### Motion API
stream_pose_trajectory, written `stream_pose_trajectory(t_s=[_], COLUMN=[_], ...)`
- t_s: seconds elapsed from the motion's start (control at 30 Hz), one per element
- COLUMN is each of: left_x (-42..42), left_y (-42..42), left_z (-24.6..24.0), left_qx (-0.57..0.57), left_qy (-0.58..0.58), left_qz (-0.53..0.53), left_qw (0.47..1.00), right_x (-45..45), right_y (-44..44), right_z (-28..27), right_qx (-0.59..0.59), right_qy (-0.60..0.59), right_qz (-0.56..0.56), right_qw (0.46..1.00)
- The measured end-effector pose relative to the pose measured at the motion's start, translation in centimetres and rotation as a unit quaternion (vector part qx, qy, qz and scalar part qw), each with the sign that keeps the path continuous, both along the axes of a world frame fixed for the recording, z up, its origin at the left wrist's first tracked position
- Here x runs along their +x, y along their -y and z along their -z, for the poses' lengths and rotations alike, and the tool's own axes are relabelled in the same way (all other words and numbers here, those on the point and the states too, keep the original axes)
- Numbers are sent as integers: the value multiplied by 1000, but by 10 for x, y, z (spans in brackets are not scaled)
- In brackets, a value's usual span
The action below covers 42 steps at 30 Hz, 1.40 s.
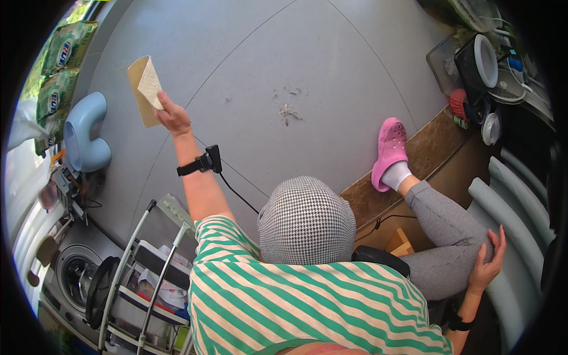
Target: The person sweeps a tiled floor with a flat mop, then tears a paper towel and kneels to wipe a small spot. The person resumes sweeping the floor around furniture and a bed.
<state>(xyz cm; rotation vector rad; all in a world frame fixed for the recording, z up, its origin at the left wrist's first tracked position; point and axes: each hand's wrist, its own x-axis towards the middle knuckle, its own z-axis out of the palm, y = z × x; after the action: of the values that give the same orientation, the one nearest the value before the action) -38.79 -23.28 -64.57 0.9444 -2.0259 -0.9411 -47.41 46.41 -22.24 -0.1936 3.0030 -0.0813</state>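
Observation:
My left hand (174,119) reaches out over the grey tiled floor and grips a bent beige sheet (143,91), its thumb pressed on a folded-over flap. The flap has a coarse woven texture; the other face looks smooth. To the right of it, a small scatter of pale and dark debris (287,112) lies on the floor. My right hand (487,262) rests against my bent right knee, fingers apart and holding nothing. My other knee (306,222), in houndstooth cloth, rises in the middle and hides the floor behind it.
At left are a light-blue curved plastic tube (86,133), green printed bags (60,95), a metal-framed folding step ladder (153,270) and a front-loading washing machine (75,268). Bins (477,62) stand at upper right, above a brown stone strip (426,142) and a thin black cable (399,217).

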Motion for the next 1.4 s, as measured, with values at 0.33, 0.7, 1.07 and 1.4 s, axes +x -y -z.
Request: stream_pose_trajectory(t_s=[0.33, 0.7, 1.07, 1.4], left_x=[-163, -96, 97, -2], left_y=[-63, -182, -33, 101], left_z=[118, 44, -56, 120], left_qx=[-50, 288, 268, 133], left_qy=[243, 276, -118, 240], left_qz=[297, 514, 48, -163], left_qw=[922, 760, 955, 948], right_x=[4, 21, 25, 16], right_y=[-9, -8, 2, 7], right_z=[1, -6, -5, -1], right_qx=[15, -14, 13, 24], right_qy=[13, 2, -4, -22], right_qz=[44, 45, 23, -14], right_qw=[999, 999, 1000, 999])
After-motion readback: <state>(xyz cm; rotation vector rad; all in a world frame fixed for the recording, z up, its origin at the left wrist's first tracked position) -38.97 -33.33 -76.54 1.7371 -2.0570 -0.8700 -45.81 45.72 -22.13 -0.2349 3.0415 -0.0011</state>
